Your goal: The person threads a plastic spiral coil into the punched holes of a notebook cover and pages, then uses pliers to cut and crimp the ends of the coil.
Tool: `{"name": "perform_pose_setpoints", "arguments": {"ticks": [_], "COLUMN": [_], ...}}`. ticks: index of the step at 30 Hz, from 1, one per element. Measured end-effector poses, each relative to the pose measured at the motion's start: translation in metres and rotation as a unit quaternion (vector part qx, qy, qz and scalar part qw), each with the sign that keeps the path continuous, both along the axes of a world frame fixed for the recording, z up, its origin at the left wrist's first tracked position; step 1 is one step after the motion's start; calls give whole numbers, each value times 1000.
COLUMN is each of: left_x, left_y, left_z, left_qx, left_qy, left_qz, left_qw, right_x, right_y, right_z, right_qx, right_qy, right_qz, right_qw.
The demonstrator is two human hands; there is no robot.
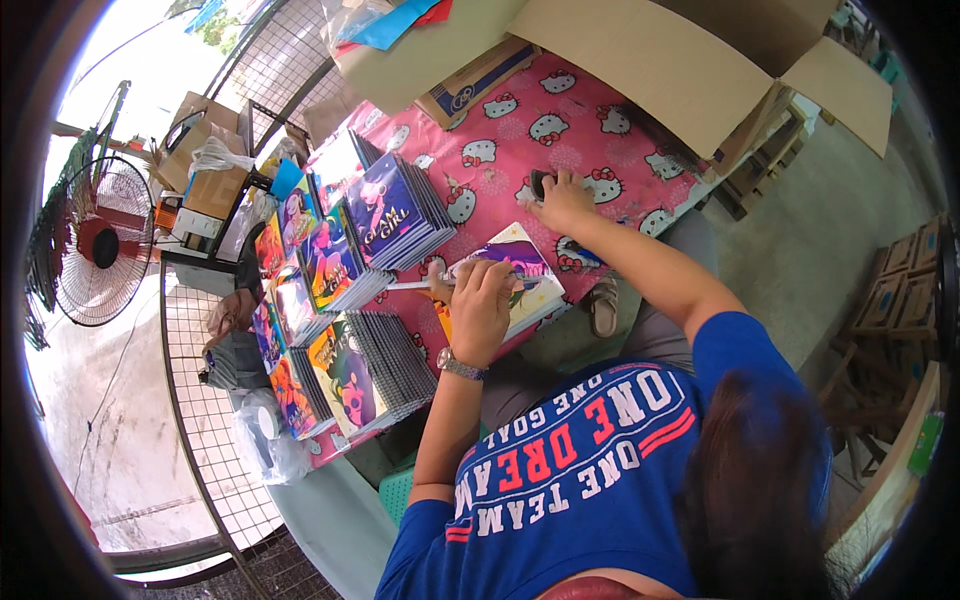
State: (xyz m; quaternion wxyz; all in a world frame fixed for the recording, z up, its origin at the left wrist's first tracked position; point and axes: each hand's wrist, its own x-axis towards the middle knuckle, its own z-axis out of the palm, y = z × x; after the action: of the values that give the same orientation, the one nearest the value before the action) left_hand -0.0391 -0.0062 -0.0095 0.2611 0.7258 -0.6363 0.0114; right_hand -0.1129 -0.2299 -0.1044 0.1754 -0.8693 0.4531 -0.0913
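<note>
Centre: a notebook (530, 262) lies on the pink surface (585, 105) beneath the left hand (480, 308), which bends over a thin pale strip (405, 286) (whether gripped, one cannot tell). Centre-right, the right hand (563, 204) curls round a small dark object (538, 184). Notebook stacks (390, 215) crowd the left; upper right, an open carton (640, 62).

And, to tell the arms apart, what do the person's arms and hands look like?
Short blue sleeves; forearms bare below. The left hand is ungloved, a round-faced watch with a dark band at its wrist; the right hand is ungloved too, with nothing visible worn at its wrist.
</note>
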Motion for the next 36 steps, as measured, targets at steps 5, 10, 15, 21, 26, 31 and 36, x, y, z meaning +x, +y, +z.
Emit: {"name": "perform_pose_setpoints", "arguments": {"ticks": [5, 10, 15, 21, 26, 31, 36], "left_x": [-12, -8, -10, -6, -7, -4, -4], "left_y": [5, 15, 2, 0, 1, 0, -2], "left_z": [-12, -14, -6, 4, 5, 4, 1], "left_qx": [-49, -104, -85, -60, -58, -54, -82], "left_qy": [-59, -32, -9, -32, -19, 5, 13], "left_qz": [155, 105, 54, 47, 52, 58, 83], "left_qw": [985, 989, 995, 997, 997, 997, 993], "right_x": [-8, -46, -58, -57, -52, -55, -42], "right_y": [-24, 10, 6, 9, 6, 18, 12], "right_z": [-19, 90, 111, 110, 117, 113, 115], "right_qx": [-99, 591, 472, 652, 350, 625, 509], "right_qy": [31, -283, -119, -249, -124, -239, -166], "right_qz": [88, 410, 430, 419, 467, 433, 463], "right_qw": [991, 634, 760, 581, 802, 604, 707]}}
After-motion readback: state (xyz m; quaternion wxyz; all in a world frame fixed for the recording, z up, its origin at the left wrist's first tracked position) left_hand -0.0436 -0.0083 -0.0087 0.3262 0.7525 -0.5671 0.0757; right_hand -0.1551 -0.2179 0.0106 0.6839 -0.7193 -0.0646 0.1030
